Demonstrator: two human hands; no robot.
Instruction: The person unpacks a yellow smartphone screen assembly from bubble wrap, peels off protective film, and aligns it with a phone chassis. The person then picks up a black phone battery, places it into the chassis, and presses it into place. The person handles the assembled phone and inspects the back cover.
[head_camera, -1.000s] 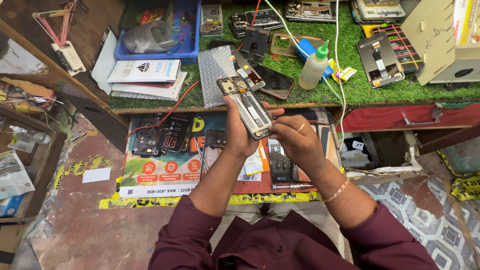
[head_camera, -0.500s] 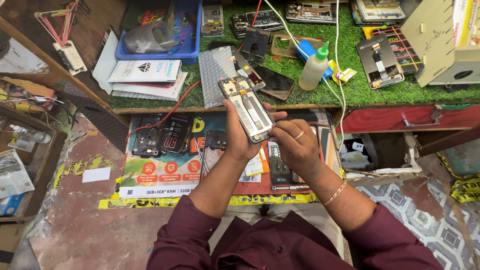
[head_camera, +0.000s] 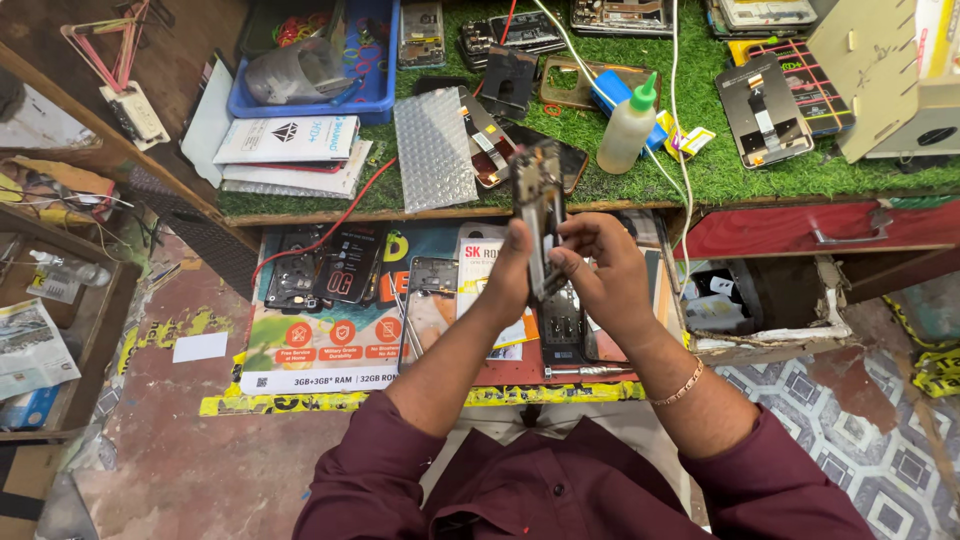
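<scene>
I hold an opened phone body (head_camera: 538, 205) upright and edge-on above a lower shelf. My left hand (head_camera: 510, 275) grips its lower left side. My right hand (head_camera: 598, 270) pinches its lower right edge with thumb and fingers. The phone's bare inner parts face left; its top end reaches the edge of the green mat (head_camera: 720, 175). Under my hands lie several phone frames and back covers (head_camera: 335, 265) on printed posters.
On the green mat stand a white squeeze bottle with a green cap (head_camera: 628, 125), a bubble-wrap pouch (head_camera: 432, 150), a blue tray (head_camera: 320, 60), white boxes (head_camera: 290, 145) and several dismantled phones. A red drawer (head_camera: 820, 230) and an open bin (head_camera: 760, 305) are at right.
The phone has turned from lying tilted and flat-faced to standing upright and edge-on. My right hand has shifted from its side to pinching the lower edge.
</scene>
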